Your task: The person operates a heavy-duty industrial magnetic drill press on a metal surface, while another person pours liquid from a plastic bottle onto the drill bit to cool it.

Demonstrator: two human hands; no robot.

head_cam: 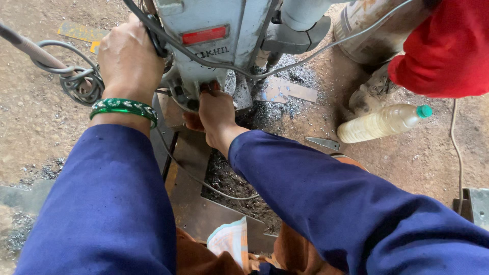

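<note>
A grey drilling machine (219, 46) is standing at the top of the view on a rusty steel plate (204, 214) that is lying flat on the dirt floor (30, 122). Dark metal shavings (229, 178) are piling up in the plate's cut-out and around the machine's base. A grey cable (76, 76) is looping on the ground to the left, and another length of it is trailing across the machine's front.

The left hand (130, 58), wearing a green bangle (125, 108) at the wrist, is closing around a dark grip on the machine's left side. The right hand (216, 114) is reaching in low at the base of the machine, fingers curled on something beneath the housing; what they are pinching is hidden. The two hands are sitting close together but not touching.

To the right, a plastic bottle (382, 122) of cloudy yellowish liquid with a green cap is lying on its side, near another person's red sleeve (448, 46). A small pointed metal offcut (323, 143) is lying just below the bottle.

As I judge it, the risk is sitting with the right hand: its fingers are working right beside the cutter area amid sharp swarf, so a spinning tool could be catching them. The loose cable crossing the front could also be snagging.
</note>
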